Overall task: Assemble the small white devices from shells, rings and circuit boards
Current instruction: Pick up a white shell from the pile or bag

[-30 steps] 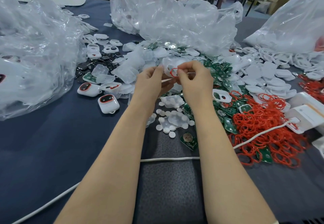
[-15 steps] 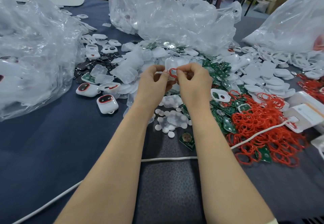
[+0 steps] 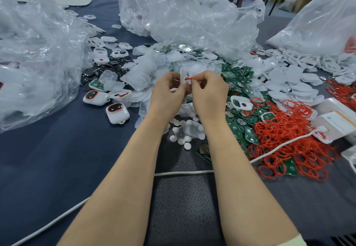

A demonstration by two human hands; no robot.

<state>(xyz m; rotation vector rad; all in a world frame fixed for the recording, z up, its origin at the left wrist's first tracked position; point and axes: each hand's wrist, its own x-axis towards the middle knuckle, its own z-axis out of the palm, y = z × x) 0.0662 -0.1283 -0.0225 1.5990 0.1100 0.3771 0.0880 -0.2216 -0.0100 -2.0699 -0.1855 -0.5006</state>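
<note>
Two grips meeting, left hand [image 3: 167, 90] clasping smooth white shell [image 3: 183, 72], right hand [image 3: 209, 92] pinching thin red ring [image 3: 188, 79]

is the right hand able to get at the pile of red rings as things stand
Probably yes: the red ring pile lies open just right of the right hand, though that hand is busy pinching a single ring.
</note>
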